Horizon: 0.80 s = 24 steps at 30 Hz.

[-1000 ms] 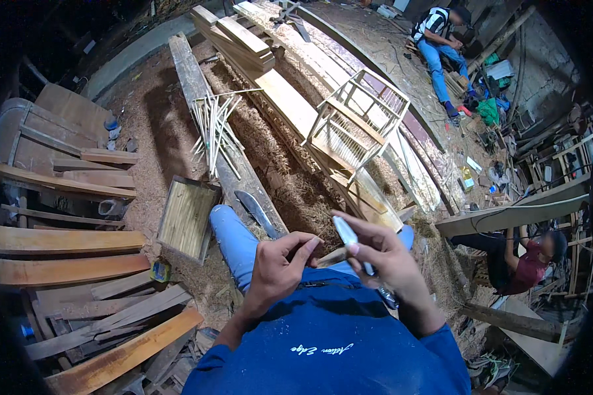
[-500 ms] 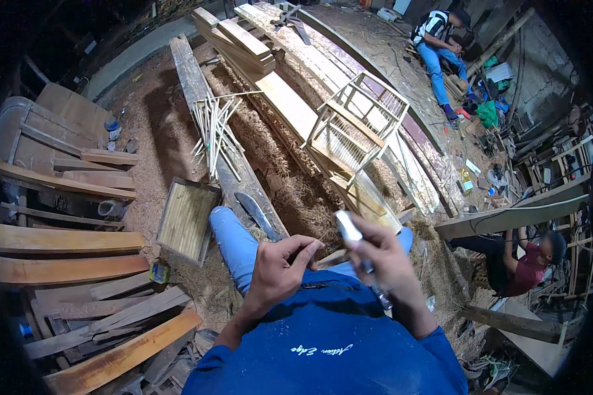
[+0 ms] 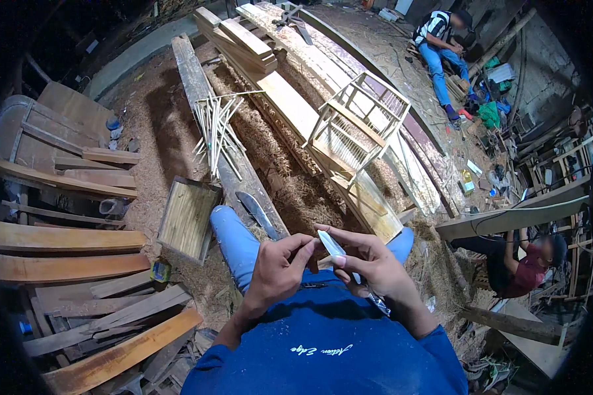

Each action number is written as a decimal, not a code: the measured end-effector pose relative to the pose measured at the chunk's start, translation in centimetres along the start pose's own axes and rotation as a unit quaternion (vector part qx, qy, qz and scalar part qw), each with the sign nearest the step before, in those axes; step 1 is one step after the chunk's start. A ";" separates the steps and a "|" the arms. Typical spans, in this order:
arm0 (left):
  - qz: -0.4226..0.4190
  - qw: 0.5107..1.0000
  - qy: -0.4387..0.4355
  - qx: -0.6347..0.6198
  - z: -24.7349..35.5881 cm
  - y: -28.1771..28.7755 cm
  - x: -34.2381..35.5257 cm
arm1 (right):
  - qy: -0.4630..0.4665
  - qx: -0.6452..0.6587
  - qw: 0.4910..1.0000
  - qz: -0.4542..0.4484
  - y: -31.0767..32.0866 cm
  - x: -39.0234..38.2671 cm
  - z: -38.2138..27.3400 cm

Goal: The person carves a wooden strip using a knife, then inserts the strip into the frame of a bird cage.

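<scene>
Over the lap [image 3: 236, 245], hands [image 3: 278, 268] [image 3: 381, 268] pinch closed: right on a knife [image 3: 331, 245], left's contents unclear.

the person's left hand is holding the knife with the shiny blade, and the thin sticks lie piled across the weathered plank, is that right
Not quite: the head view shows the knife in the person's right hand, not the left hand. The thin sticks do lie piled across the weathered plank.

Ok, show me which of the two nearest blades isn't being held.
The broad curved blade on the weathered plank, beside the left knee; the other, the pointed blade, is held in the right hand.
</scene>
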<state>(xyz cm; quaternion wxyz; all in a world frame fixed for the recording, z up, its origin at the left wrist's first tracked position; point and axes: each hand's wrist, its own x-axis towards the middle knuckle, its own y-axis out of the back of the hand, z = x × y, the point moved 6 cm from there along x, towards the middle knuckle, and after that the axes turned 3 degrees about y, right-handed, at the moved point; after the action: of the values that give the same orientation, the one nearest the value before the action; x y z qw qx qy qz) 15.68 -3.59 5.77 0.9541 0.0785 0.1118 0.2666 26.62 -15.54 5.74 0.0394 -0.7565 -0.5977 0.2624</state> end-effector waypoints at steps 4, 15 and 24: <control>-0.006 1.000 -0.005 -0.018 -0.2 -0.4 0.1 | 0.007 -0.007 1.000 0.024 0.7 -0.3 -0.1; -0.008 0.998 0.009 -0.068 -1.5 -0.5 0.2 | 0.035 -0.060 0.997 0.033 0.9 -0.5 -1.5; -0.004 1.000 -0.014 -0.015 -0.2 -0.1 0.2 | -0.033 -0.001 0.999 0.007 -0.2 -0.2 -0.4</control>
<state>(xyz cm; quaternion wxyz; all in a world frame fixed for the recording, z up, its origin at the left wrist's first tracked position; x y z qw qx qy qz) 15.86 -3.52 5.54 0.9576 0.0672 0.0946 0.2637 26.59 -15.54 6.26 0.0169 -0.7520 -0.5933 0.2867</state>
